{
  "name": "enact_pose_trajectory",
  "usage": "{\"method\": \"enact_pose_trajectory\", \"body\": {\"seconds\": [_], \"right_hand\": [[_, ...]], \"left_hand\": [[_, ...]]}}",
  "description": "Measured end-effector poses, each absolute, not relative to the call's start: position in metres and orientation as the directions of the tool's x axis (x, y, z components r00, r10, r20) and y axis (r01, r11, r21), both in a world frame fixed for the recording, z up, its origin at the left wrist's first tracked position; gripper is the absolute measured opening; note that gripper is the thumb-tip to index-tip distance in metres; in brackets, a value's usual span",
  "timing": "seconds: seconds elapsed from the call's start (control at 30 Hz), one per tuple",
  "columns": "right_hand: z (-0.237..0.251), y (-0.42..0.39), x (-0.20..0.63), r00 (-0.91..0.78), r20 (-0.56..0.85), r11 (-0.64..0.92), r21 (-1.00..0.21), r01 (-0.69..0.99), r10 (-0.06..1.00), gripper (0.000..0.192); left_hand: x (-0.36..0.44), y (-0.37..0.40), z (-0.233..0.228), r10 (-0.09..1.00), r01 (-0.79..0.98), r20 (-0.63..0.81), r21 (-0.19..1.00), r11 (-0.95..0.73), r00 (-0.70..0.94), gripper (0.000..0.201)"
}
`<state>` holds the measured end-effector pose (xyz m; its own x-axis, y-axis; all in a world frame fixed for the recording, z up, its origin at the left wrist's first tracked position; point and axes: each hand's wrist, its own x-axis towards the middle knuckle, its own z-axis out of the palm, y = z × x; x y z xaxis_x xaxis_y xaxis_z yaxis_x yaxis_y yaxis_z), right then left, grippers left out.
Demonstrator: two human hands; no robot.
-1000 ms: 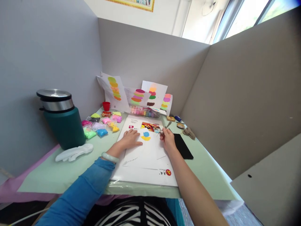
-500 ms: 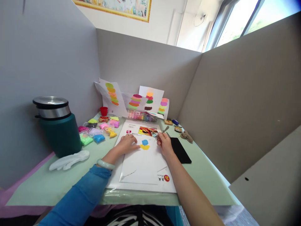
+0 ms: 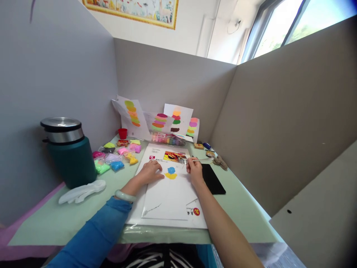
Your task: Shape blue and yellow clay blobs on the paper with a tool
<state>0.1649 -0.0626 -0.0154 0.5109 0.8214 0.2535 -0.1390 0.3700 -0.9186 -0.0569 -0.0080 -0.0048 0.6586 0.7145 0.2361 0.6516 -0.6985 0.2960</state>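
A metal fork [image 3: 205,159] is held in my right hand [image 3: 195,169], its fingers closed around it. The tines point left over the top of the white sheet [image 3: 164,203], and the handle sticks out to the right. My left hand [image 3: 150,172] lies on the left part of the sheet with its fingers apart, holding nothing. Between my hands, a blue patch [image 3: 171,170] sits just above a wider yellow patch [image 3: 170,176]; both look like flattened modelling clay. Beneath the sheet is a larger white pad [image 3: 138,219] with a printed colour picture [image 3: 175,156] at its top.
Several bags of coloured clay [image 3: 117,165] lie at left, near a red cup [image 3: 122,133]. A teal flask [image 3: 71,162] stands behind a white glove [image 3: 82,191]. Right of the pad is a black mat [image 3: 213,179]. Painted swatch sheets [image 3: 136,116] lean at the back by grey partitions.
My right hand has turned the fork from a steep slant to nearly level, its handle now pointing right. My left hand stays at the same place on the sheet.
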Motion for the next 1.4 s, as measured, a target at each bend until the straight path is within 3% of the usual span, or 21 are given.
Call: {"method": "enact_pose_trajectory", "body": {"seconds": [0.4, 1.4], "right_hand": [[-0.0188, -0.0624, 0.1678, 0.473, 0.205, 0.296, -0.947, -0.124, 0.857, 0.031], [-0.0159, -0.0626, 0.1667, 0.466, 0.188, 0.283, -0.949, -0.142, 0.865, 0.034]], "left_hand": [[-0.0572, -0.0037, -0.0099, 0.696, 0.63, 0.261, 0.297, -0.717, 0.669, 0.024], [-0.0586, 0.0002, -0.01, 0.67, 0.594, 0.27, 0.314, -0.74, 0.692, 0.023]]}}
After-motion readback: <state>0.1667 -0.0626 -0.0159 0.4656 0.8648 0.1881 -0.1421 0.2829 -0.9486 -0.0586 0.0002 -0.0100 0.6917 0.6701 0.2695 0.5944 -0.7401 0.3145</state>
